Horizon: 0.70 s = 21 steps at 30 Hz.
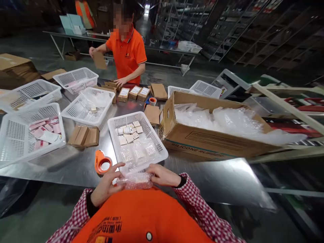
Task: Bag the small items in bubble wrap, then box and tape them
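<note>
In the head view, we take the white basket (152,131) on the metal counter (187,172) as our landmark. The bubble wrap (138,181) lies just off its near end, against our orange shirt; whether the counter bears it, we cannot tell. Our left hand (108,181) has its grip closed on the wrap's left end, and our right hand (162,175) pinches the right end. We judge the wrap light, soft and springy, a little slippery on its film, and best held at both ends with light pressure, since squeezing may burst the bubbles. What it encloses we cannot make out. Small pale boxes (129,138) sit inside the basket, an orange tape dispenser (98,162) left of it, and a large carton (192,139) right of it.
</note>
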Motion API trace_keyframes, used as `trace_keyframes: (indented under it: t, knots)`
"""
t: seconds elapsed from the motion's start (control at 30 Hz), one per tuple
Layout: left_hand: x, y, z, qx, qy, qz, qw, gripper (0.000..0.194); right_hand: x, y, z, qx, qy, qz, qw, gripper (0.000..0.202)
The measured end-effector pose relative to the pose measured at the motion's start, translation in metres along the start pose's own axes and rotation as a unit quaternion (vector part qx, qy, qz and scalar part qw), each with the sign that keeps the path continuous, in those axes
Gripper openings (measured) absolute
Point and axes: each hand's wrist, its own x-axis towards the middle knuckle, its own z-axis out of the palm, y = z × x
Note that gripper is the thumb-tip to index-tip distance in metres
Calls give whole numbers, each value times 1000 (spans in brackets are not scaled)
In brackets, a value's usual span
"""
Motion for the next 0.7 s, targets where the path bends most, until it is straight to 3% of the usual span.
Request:
trace_keyframes:
  t: [0.07, 0.13, 0.23, 0.3, 0.4, 0.5, 0.6, 0.7]
  knots:
    - [4, 3, 4, -63, -83, -22, 994, 11, 0, 0, -13, -2, -44, -37, 998, 19]
    - [10, 6, 7, -112, -152, -44, 981, 14, 3, -4, -24, -5, -27, -57, 998, 48]
    - [17, 9, 8, -122, -193, -51, 972, 20, 17, -15, -22, 9, 19, -85, 996, 87]
    - [20, 8, 8, -103, -179, -40, 978, 22, 29, -18, -9, 36, -17, -102, 994, 84]
    - [21, -1, 4, -68, -112, -39, 991, 23, 41, -10, 12, 88, -76, -82, 990, 50]
    - [24, -9, -1, -125, -16, -88, 988, 30, 47, 5, 15, 227, -41, -43, 972, 37]
    - [33, -8, -3, -261, 69, -135, 953, 44, 52, 11, 9, 440, 63, -2, 896, 42]
    - [50, 0, 7, -319, 48, -131, 937, 48, 64, 5, 8, 550, 119, 1, 827, 44]
